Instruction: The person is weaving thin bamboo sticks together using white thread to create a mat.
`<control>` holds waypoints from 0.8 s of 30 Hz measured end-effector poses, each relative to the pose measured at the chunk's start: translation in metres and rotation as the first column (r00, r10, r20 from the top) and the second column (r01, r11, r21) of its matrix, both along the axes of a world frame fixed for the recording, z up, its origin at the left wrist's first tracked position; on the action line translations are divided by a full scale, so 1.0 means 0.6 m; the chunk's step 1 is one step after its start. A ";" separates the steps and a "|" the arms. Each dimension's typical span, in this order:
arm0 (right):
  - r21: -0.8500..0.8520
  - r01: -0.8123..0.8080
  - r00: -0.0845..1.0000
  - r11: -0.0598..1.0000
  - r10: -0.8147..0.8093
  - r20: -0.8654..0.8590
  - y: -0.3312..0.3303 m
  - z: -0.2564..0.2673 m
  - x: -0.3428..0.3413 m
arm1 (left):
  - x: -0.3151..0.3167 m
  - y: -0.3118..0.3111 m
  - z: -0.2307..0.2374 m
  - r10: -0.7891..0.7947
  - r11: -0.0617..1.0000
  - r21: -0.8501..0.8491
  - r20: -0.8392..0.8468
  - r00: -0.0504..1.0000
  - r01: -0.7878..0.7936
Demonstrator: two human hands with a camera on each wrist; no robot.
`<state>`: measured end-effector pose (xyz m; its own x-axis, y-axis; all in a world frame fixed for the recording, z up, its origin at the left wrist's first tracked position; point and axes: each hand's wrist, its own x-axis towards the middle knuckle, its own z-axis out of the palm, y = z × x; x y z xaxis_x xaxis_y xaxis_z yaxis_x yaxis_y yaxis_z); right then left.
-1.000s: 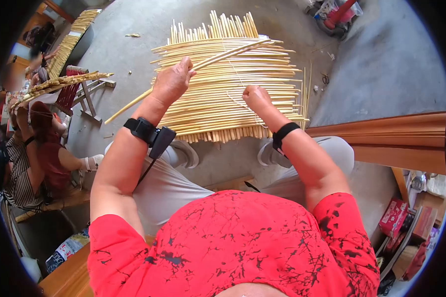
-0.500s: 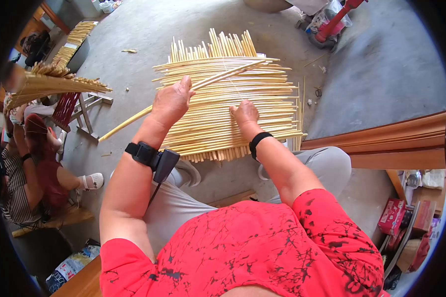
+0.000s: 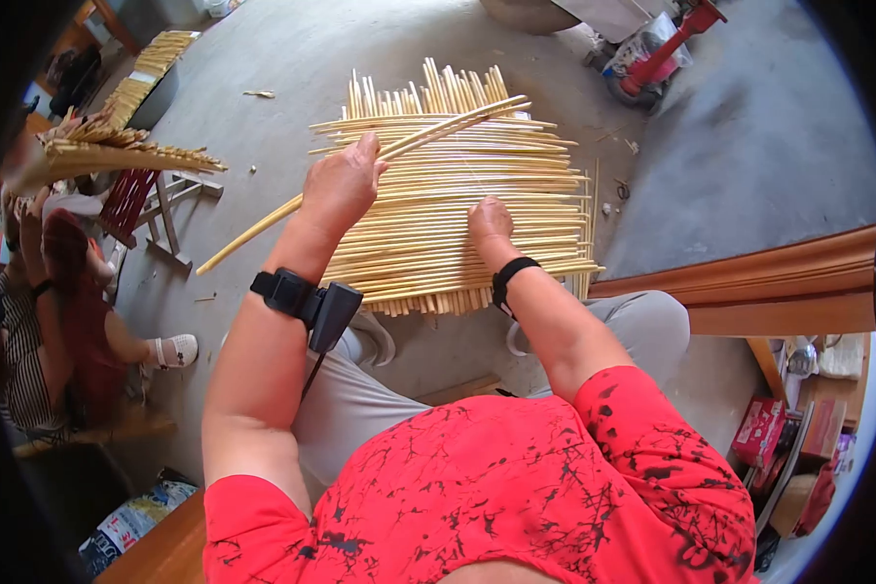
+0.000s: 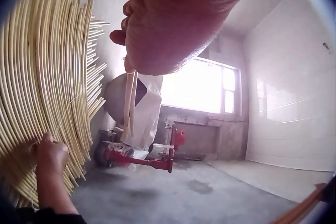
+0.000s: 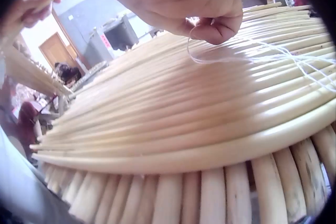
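Grey floor (image 3: 292, 58) surrounds the mat (image 3: 438, 234); the left hand (image 3: 343, 183) grips slanted stalks (image 3: 248, 237) over its left, the right hand (image 3: 491, 222) pinches thread (image 5: 226, 60), best pulled taut.

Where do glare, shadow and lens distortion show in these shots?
Left wrist: the white rectangular window is blown out, the left hand dim by contrast. Right wrist: long straw-yellow stalks look bowed, likely by the lens, shaded below the right hand. Head: corners go black.

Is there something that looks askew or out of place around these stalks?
A small pale scrap lies alone on the floor, apart from the layered stalks, like dropped litter. The held stalks slant, but the left hand grips them, so that seems normal.
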<state>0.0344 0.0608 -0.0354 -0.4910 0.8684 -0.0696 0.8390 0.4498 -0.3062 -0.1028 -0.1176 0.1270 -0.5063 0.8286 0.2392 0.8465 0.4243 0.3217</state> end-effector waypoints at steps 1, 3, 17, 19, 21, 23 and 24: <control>0.033 0.011 0.998 0.999 -0.009 -0.060 -0.001 0.005 0.003 | -0.003 -0.001 -0.002 0.016 0.999 0.044 -0.016 1.000 -0.015; 0.159 0.003 0.989 0.987 0.021 -0.147 -0.002 0.012 0.007 | -0.012 -0.006 -0.004 0.040 0.995 0.090 -0.034 0.999 -0.037; -0.225 -0.429 0.652 0.875 0.128 -0.747 0.012 0.342 0.189 | -0.050 -0.016 0.131 -0.049 0.779 0.552 0.526 0.849 -0.298; -0.297 -0.387 0.483 0.873 -0.082 -0.872 0.024 0.353 0.198 | -0.041 -0.001 0.162 -0.005 0.811 0.498 0.530 0.848 -0.306; -0.234 -0.307 0.298 0.922 -0.140 -0.944 0.041 0.359 0.206 | -0.044 0.019 0.162 -0.163 0.722 0.634 0.544 0.823 -0.276; -0.220 -0.219 0.110 0.951 -0.200 -0.974 0.075 0.362 0.222 | -0.039 0.040 0.126 -0.131 0.698 0.595 0.654 0.745 -0.399; -0.239 -0.222 0.114 0.945 -0.219 -0.969 0.085 0.373 0.227 | -0.030 0.049 0.103 -0.123 0.658 0.554 0.747 0.654 -0.510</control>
